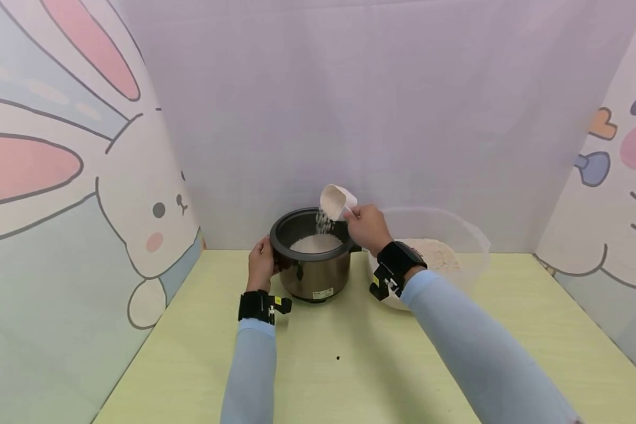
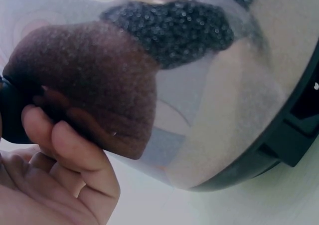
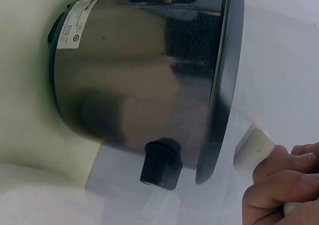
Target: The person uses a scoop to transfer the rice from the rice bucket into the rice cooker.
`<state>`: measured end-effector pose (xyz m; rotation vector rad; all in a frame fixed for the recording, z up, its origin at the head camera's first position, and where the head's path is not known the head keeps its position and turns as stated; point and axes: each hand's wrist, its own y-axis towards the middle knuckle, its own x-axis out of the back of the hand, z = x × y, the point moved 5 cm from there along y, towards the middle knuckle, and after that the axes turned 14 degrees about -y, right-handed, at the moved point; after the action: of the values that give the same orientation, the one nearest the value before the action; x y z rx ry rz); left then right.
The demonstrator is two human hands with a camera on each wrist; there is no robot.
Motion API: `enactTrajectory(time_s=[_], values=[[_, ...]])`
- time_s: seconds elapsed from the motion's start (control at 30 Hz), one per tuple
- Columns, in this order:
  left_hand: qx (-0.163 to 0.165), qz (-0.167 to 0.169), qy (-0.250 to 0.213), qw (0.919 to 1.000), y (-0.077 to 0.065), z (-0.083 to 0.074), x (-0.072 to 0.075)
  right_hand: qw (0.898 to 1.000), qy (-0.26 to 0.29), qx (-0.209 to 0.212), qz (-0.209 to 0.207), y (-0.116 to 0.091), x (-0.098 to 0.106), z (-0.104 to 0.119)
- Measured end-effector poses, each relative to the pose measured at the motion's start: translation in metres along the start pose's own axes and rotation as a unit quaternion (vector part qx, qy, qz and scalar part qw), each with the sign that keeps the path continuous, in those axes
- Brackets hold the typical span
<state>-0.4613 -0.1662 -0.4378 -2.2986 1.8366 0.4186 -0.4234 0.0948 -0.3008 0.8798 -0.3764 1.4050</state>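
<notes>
A shiny dark rice cooker (image 1: 310, 277) stands on the table, lidless, with white rice (image 1: 317, 242) inside. My left hand (image 1: 260, 265) holds it at the left side; in the left wrist view its curled fingers (image 2: 82, 147) are at the black side handle (image 2: 14, 112). Above the cooker's right rim, my right hand (image 1: 370, 228) grips a white measuring cup (image 1: 345, 199) by its handle. The cup is tipped to the left, and grains fall from it into the cooker. Another black side handle (image 3: 162, 165) shows in the right wrist view.
To the right of the cooker stands a translucent plastic basin (image 1: 474, 235) with pale rice (image 1: 431, 252) in it, partly behind my right arm. A small black speck (image 1: 337, 357) lies on the pale green table (image 1: 307, 388). Fabric walls printed with cartoon animals enclose the table.
</notes>
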Motion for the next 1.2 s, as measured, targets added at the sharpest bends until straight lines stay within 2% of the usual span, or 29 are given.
enactTrajectory(time_s=[0.27,0.57,0.77,0.93,1.2], values=[[-0.001,0.000,0.001,1.0000,0.000,-0.002,0.001,1.000,-0.010,0.018,-0.008,-0.001,-0.010,0.013],[0.001,0.004,-0.002,1.0000,0.002,-0.001,0.002,0.999,-0.017,0.033,0.004,0.000,-0.023,0.020],[0.000,0.005,0.003,1.0000,0.002,0.000,0.002,0.997,-0.037,0.067,0.000,-0.003,-0.024,0.026],[-0.007,0.007,0.008,0.9999,0.002,-0.001,0.001,0.994,-0.053,0.096,0.012,-0.007,-0.024,0.031],[-0.002,0.007,0.011,0.9999,0.004,0.000,0.000,0.990,-0.083,0.109,0.016,-0.007,-0.024,0.032]])
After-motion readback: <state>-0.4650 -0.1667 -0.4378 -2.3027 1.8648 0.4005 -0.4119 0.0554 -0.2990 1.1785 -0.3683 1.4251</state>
